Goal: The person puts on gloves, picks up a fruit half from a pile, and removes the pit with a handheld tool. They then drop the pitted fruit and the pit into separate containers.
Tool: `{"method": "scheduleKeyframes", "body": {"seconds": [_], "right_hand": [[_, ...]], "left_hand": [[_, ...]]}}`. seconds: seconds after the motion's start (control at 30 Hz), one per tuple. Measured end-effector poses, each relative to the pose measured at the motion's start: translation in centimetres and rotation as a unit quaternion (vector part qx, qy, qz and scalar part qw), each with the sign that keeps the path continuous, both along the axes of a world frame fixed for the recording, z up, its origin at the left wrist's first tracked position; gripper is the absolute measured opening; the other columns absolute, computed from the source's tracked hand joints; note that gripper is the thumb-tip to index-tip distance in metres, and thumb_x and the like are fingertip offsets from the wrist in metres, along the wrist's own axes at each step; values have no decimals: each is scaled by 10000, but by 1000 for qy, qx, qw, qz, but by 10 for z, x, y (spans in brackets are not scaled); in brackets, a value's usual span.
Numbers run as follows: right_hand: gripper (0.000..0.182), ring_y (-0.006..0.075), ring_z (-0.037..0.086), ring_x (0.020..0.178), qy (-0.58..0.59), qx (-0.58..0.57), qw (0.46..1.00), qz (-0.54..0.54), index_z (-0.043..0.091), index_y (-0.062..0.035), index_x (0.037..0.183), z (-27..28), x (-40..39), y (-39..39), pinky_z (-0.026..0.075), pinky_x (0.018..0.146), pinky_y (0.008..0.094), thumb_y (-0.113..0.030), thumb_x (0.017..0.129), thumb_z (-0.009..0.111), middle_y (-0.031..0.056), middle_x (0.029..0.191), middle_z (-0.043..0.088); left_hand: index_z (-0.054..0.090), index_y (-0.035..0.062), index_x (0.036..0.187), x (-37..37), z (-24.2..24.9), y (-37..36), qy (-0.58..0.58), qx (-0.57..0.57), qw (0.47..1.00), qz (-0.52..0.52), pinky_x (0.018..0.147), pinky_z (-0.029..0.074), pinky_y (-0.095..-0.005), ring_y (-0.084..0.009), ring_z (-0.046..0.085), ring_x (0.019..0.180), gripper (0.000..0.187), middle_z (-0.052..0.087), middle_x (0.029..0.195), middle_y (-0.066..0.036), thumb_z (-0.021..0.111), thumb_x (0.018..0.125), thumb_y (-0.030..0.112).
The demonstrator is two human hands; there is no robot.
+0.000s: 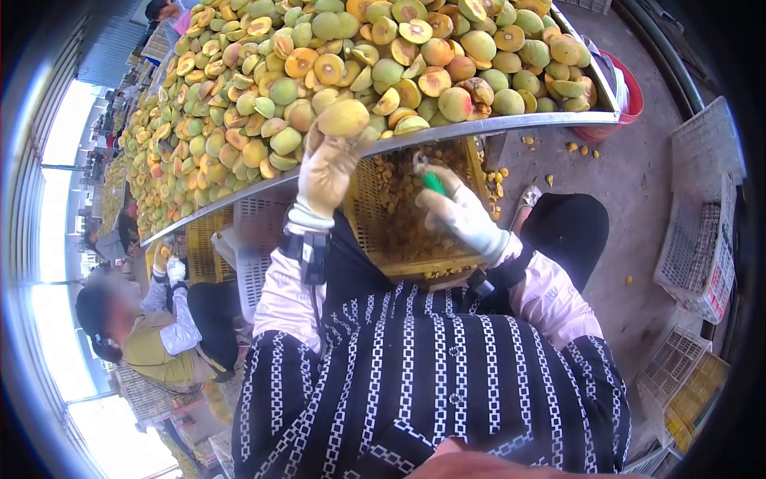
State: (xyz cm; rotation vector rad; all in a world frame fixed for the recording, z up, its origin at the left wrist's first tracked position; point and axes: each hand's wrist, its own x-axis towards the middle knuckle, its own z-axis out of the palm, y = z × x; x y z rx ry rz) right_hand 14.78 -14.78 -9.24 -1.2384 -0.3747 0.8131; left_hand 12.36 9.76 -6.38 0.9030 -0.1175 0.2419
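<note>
My left hand (329,174), in a pale glove, is raised at the table's edge with its fingers closed around a yellow peach (344,118). In my right hand (463,214), also gloved, is a pitting tool with a green handle (433,183) and a small metal end (420,162). That hand is over a yellow crate (361,209) holding many brown pits and scraps (411,227). Beyond both hands, a metal-edged table (511,122) carries a large heap of peaches (279,92), many cut in half with pits showing.
A co-worker (163,327) sits at the left by the same table. White crates (698,239) stand at the right. A red basin (630,96) sits beyond the table's right corner. Fruit scraps (582,149) lie on the floor.
</note>
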Motion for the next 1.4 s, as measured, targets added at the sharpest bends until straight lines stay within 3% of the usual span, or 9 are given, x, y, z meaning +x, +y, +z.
{"method": "scheduleKeyframes", "body": {"seconds": [0.13,0.2,0.37,0.53,0.6,0.67,0.87,0.97,1.4], "right_hand": [[547,91,535,545,93,80,992,-26,313,-61,1391,11,-1,-2,437,499,208,-275,932,519,40,803,562],[561,86,503,506,64,82,994,-39,308,-61,1393,11,-2,-5,416,467,202,-282,928,529,39,776,546],[530,85,470,463,31,64,997,4,363,-39,1373,10,-3,-10,395,427,212,-267,926,533,31,732,533],[480,72,471,441,6,14,1000,-10,428,-83,1360,-6,-3,-9,391,421,205,-274,931,530,19,744,548],[476,217,631,862,-291,-7,947,-137,443,-44,1311,-18,6,-7,505,783,313,-265,909,570,152,1057,605],[462,280,576,1088,-209,-68,960,-173,465,-34,1273,-22,6,-10,443,927,345,-244,887,605,198,1187,570],[436,330,633,866,-438,-76,869,-218,519,-71,1241,-14,3,-17,507,745,370,-191,841,646,171,969,625],[481,291,602,594,-538,-152,813,-162,525,-96,1252,-3,-4,-18,475,515,377,-234,818,681,102,737,604],[181,314,608,523,-543,-299,780,-92,492,-84,900,-17,-14,-3,478,463,422,-169,805,621,109,672,599]], "left_hand": [[420,95,1362,-29,-3,-57,56,34,998,-23,1051,402,-460,-323,413,1297,508,375,1441,-153,439,876,-52],[438,59,1344,-34,3,-94,65,-88,994,-2,1065,382,-432,-278,428,1281,489,444,1392,-116,433,867,-45],[460,86,1336,-32,-37,-110,130,-207,967,68,1074,345,-402,-218,457,1248,418,509,1327,-94,499,965,275],[541,82,1246,-24,-22,-121,119,-311,943,-1,1048,361,-454,-308,460,1229,465,533,1285,-149,471,950,433],[541,76,1239,-22,-20,-117,123,-334,934,15,1041,369,-471,-324,457,1233,423,527,1289,-159,481,952,380],[536,55,1238,-21,-20,-112,162,-355,920,19,1031,387,-469,-328,464,1228,387,529,1289,-159,507,946,307],[450,8,1306,-17,-31,-103,88,-435,896,4,1028,392,-461,-319,467,1218,512,510,1296,-174,576,911,309],[477,36,1284,-16,-26,-108,122,-316,939,57,1034,380,-450,-319,483,1190,535,538,1250,-171,536,910,414],[535,20,1174,-18,-27,-127,142,-149,962,181,971,441,-465,-327,559,1091,436,589,1150,-152,502,943,389]]}}
